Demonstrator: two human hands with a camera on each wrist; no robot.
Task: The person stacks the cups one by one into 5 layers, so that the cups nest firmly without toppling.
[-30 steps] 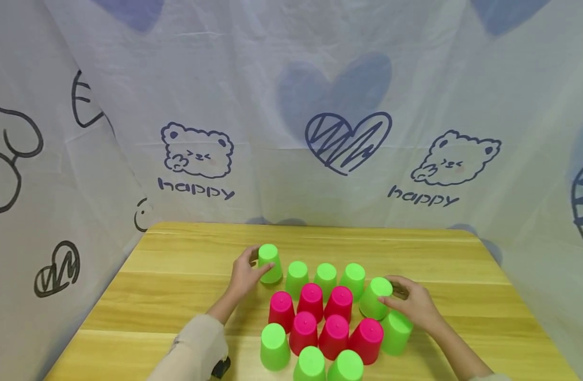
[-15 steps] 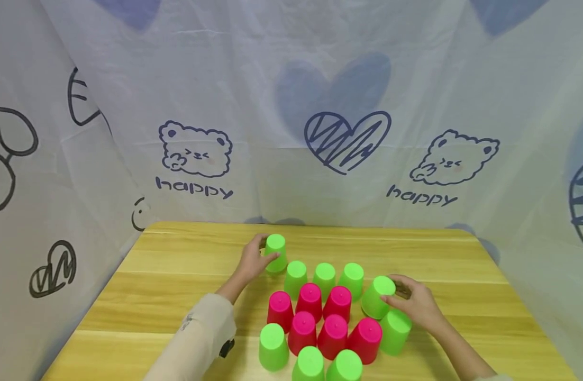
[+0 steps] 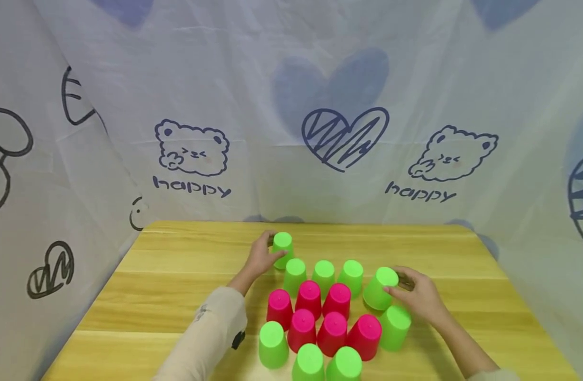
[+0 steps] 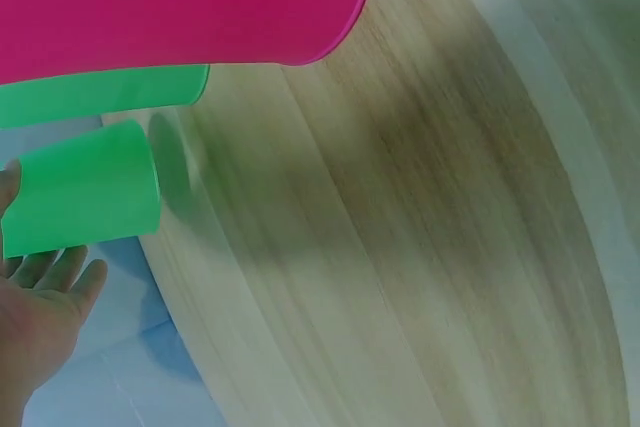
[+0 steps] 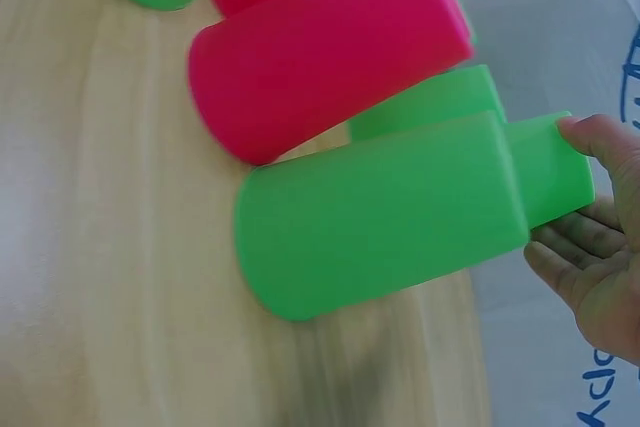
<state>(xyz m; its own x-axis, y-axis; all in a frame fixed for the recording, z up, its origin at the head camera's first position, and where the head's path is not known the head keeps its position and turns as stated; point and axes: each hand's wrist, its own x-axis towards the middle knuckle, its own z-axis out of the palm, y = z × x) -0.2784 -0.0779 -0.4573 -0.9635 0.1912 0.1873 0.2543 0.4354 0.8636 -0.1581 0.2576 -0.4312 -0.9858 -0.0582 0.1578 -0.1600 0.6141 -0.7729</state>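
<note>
My left hand [image 3: 263, 255] holds an upside-down green cup [image 3: 283, 250] between thumb and fingers, behind the left end of the back row. In the left wrist view that green cup [image 4: 85, 192] has its rim close over the wood. On the right, my right hand [image 3: 419, 295] grips another upside-down green cup [image 3: 379, 291], thumb on its near side. This held cup [image 5: 552, 169] is partly hidden behind a nearer green cup [image 5: 385, 217] in the right wrist view. Several red cups [image 3: 333, 333] stand upside down in two rows between the hands.
Three green cups [image 3: 324, 278] stand in a row behind the red ones. More green cups [image 3: 273, 344] stand in front, and one green cup [image 3: 395, 328] is at the right. A printed cloth [image 3: 272, 185] hangs behind the wooden table [image 3: 177, 248].
My left hand has carried its green cup right and toward the back of the table. The right hand has shifted its cup slightly right and back. The other cups have stayed put.
</note>
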